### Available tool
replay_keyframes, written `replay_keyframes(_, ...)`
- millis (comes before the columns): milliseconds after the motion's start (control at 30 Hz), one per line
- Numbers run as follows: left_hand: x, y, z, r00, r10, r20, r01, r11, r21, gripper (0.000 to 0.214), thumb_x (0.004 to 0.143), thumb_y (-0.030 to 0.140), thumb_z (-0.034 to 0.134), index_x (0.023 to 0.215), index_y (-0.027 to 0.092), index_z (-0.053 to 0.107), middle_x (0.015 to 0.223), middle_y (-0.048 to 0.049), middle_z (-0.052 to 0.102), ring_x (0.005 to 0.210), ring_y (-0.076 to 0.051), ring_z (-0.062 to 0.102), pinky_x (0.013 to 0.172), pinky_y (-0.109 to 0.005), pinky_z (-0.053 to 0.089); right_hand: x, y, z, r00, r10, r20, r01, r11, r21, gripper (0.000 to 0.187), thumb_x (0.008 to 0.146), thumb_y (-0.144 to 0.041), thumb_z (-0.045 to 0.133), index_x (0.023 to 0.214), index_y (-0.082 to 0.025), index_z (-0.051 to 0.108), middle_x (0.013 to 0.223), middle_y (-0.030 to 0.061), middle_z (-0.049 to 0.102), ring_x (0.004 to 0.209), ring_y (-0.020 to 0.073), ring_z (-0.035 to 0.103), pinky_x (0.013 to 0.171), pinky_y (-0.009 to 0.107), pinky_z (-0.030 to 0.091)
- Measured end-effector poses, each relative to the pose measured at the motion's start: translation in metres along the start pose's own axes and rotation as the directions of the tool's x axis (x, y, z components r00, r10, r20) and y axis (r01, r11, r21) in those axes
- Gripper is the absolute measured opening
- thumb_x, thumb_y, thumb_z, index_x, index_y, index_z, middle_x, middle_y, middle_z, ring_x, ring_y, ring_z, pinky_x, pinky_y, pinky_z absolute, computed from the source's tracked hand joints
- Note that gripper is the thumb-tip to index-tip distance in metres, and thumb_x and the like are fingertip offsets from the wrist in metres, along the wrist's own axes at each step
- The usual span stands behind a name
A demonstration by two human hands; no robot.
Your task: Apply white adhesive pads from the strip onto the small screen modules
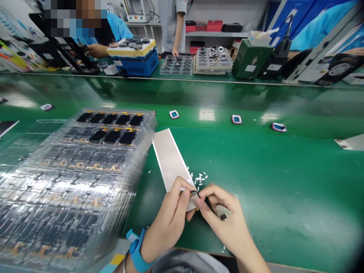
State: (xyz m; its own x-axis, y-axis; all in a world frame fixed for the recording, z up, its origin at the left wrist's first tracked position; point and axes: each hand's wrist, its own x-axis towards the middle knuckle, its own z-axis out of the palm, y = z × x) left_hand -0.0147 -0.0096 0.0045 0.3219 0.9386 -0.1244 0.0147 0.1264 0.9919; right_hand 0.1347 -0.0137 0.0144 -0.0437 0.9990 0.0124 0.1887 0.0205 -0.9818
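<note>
My left hand (172, 218) and my right hand (227, 220) meet near the table's front edge. Both pinch a small dark part with a thin cable (195, 194) between their fingertips. A small grey piece with a dark square (223, 213) lies against my right palm. The hands hover over the near end of a long white strip (170, 159) lying on the green belt (256, 163). Several tiny white scraps (200, 178) are scattered just beyond my fingers. A blue wrist strap (136, 248) circles my left wrist.
A tall stack of clear trays with black parts (76, 170) fills the left side. Small pink-framed parts (236, 119) lie spaced along the belt's far lane. Beyond it stand trays (176, 64), a blue box (136, 60), a green machine (248, 57) and other people.
</note>
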Motion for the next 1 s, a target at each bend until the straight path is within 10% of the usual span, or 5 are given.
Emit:
replay_keyframes(167,0.004,0.005,-0.004,0.909,0.352,-0.223,-0.251,0.89,0.382,0.014,0.1,0.021,0.047,0.112,0.025,0.053,0.095,-0.0011,0.059,0.081,-0.013,0.057,0.074,-0.024,0.046,0.002,-0.001,-0.001,0.995,0.078,-0.061,-0.073,0.994,0.078,0.02,0.084,-0.031,0.059,0.07,-0.018,0.054,0.048,-0.0106,0.03,0.043,0.0054,0.02,0.041,0.02,0.015)
replay_keyframes(567,0.011,0.008,-0.002,0.724,0.684,-0.089,-0.46,0.576,0.675,0.016,0.087,0.004,0.067,0.091,0.019,0.068,0.091,-0.0009,0.06,0.083,-0.012,0.061,0.076,-0.023,0.048,-0.005,0.003,-0.002,0.988,-0.078,-0.135,0.066,0.994,-0.09,0.014,0.085,-0.024,0.06,0.073,-0.018,0.058,0.052,-0.0109,0.025,0.044,0.0061,0.023,0.043,0.02,0.021)
replay_keyframes(867,0.012,0.011,-0.002,0.886,0.457,0.083,-0.36,0.561,0.745,0.013,0.096,0.007,0.047,0.093,0.02,0.049,0.091,-0.0021,0.053,0.081,-0.017,0.055,0.073,-0.029,0.045,-0.005,-0.001,-0.001,0.98,-0.147,-0.137,0.127,0.981,-0.144,0.014,0.084,-0.019,0.059,0.07,-0.019,0.056,0.053,-0.0101,0.027,0.045,0.0055,0.025,0.043,0.019,0.022)
replay_keyframes(1000,0.015,0.009,-0.005,0.891,0.446,0.09,-0.354,0.555,0.753,0.016,0.096,0.007,0.04,0.091,0.021,0.042,0.087,-0.0012,0.048,0.077,-0.018,0.051,0.07,-0.03,0.043,-0.007,0.004,0.0,0.986,-0.053,-0.159,0.044,0.997,-0.06,0.017,0.084,-0.023,0.059,0.068,-0.02,0.052,0.05,-0.011,0.024,0.045,0.0058,0.021,0.044,0.02,0.019)
